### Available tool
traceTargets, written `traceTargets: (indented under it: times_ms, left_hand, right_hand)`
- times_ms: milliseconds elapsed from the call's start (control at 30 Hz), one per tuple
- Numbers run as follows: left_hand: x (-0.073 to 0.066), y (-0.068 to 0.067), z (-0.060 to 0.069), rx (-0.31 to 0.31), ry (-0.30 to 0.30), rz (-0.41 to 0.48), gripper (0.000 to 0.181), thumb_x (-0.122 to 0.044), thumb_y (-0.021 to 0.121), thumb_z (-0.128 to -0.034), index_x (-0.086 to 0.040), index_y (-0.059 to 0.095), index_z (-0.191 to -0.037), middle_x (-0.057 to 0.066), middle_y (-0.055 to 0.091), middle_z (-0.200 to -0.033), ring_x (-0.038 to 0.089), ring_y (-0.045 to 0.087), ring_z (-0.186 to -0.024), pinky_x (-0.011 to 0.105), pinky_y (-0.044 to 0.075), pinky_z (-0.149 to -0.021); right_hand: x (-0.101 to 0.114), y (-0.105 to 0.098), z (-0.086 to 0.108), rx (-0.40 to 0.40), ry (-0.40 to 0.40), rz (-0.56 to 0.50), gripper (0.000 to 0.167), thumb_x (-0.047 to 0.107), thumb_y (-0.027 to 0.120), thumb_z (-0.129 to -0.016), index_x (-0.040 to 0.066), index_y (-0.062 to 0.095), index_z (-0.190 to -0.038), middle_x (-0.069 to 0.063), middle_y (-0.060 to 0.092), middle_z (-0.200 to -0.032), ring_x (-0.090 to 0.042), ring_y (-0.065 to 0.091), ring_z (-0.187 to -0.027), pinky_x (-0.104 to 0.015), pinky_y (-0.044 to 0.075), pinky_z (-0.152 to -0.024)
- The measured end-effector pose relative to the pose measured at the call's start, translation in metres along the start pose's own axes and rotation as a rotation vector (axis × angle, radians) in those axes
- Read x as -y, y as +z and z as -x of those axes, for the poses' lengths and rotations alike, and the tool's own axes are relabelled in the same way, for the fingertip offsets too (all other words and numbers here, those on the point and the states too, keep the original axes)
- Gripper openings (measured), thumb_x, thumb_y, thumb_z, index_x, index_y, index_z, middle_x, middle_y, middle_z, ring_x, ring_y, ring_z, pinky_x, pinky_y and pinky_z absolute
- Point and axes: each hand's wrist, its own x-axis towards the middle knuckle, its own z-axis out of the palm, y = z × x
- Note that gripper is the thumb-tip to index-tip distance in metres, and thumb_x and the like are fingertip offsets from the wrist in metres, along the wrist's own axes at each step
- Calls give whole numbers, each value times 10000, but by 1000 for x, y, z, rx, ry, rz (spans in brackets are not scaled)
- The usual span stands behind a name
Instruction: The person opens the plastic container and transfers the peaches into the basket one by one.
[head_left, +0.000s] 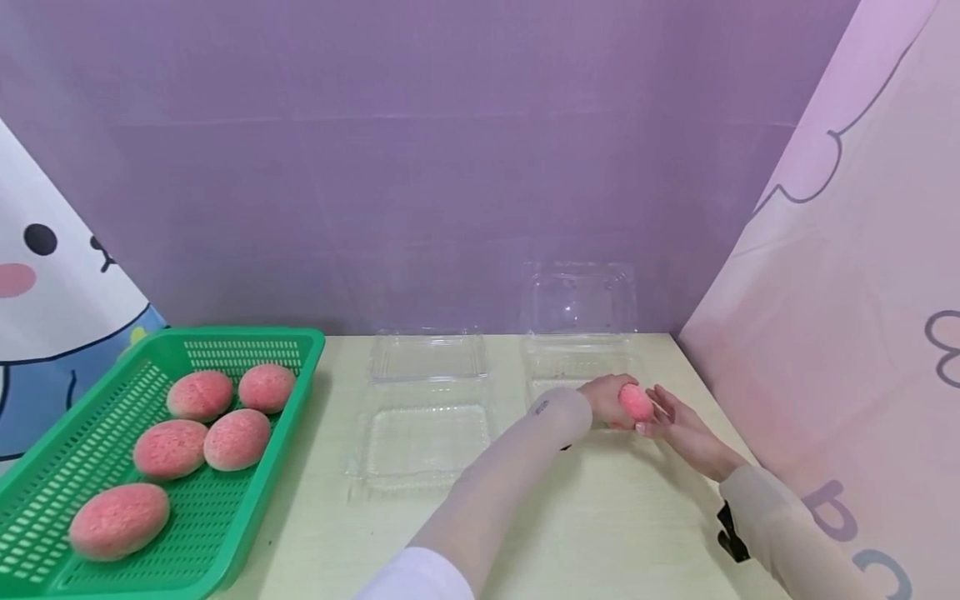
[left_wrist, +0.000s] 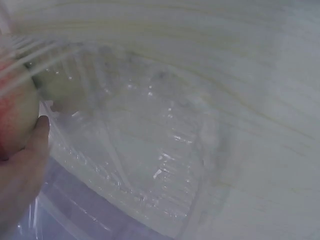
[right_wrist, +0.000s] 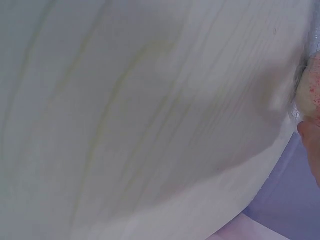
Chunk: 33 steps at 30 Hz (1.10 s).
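Observation:
Over the right-hand clear plastic box (head_left: 577,362), a pink oval bun (head_left: 636,403) is held between two hands. My left hand (head_left: 609,398) grips its left side; in the left wrist view the thumb (left_wrist: 37,145) lies against the pale, red-tinged bun (left_wrist: 17,110). From the right, my right hand (head_left: 693,437) holds the same bun with fingers and thumb. At the edge of the right wrist view, its thumb (right_wrist: 311,145) touches the speckled bun (right_wrist: 309,95). The box's lid (head_left: 581,300) stands raised against the back, and the hands partly hide its base.
A green basket (head_left: 262,492) at left holds several pink oval buns (head_left: 120,521). Another clear box (head_left: 427,442) lies open in the middle of the pale table (head_left: 600,533). Purple cloth (head_left: 420,167) closes the back, with a printed pink panel (head_left: 847,333) at right.

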Motion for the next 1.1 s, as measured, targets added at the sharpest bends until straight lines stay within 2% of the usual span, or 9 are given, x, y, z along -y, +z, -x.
traceTargets:
  times_ms: [200, 367, 533, 733, 900, 1100]
  left_hand:
    - [1, -1, -1, 2, -2, -39, 766, -201, 807, -624, -243, 464, -1307, -86, 578, -1113, 32, 526, -892, 194, 455, -755]
    - [-1, -4, -2, 9, 7, -98, 749, -218, 801, -627, -231, 474, -1300, -79, 584, -1106, 35, 526, -889, 184, 448, -747]
    - [-3, -6, 0, 12, -13, -131, 682, -255, 806, -624, -236, 519, -1242, -99, 597, -1028, 29, 528, -843, 170, 440, -711]
    - [-4, -8, 2, 41, -61, -110, 601, -262, 802, -629, -248, 531, -1165, -115, 569, -915, 37, 517, -787, 179, 432, -672]
    - [-3, -9, 2, 58, -90, -78, 610, -259, 798, -635, -258, 517, -1176, -116, 569, -920, 42, 518, -795, 195, 440, -692]
    - [-2, -13, 5, 26, -79, -135, 697, -304, 806, -612, -264, 511, -1242, -113, 593, -1011, 43, 526, -845, 204, 443, -726]
  right_hand:
    - [1, 0, 2, -8, -3, 24, 924, 191, 592, -881, -38, -117, -1428, -239, -47, -1512, -444, 26, -1366, -532, 159, -1069]
    - [0, 0, 1, -15, 6, 6, 931, 187, 600, -877, -26, -117, -1432, -225, -49, -1516, -425, 28, -1373, -506, 167, -1069]
    - [-2, 0, 1, -15, -1, 7, 925, 187, 596, -879, -26, -113, -1433, -226, -32, -1518, -418, 35, -1376, -506, 174, -1069]
    - [-1, 0, 3, -7, -3, 16, 921, 204, 588, -886, -23, -117, -1434, -227, -25, -1518, -422, 39, -1375, -513, 179, -1063]
    - [-1, 1, 4, -7, -1, 10, 914, 212, 582, -890, -19, -114, -1436, -221, -23, -1520, -414, 37, -1379, -519, 171, -1070]
    - [-3, 1, 3, -9, -3, 6, 924, 204, 591, -883, -18, -116, -1436, -220, -21, -1520, -416, 36, -1378, -521, 178, -1069]
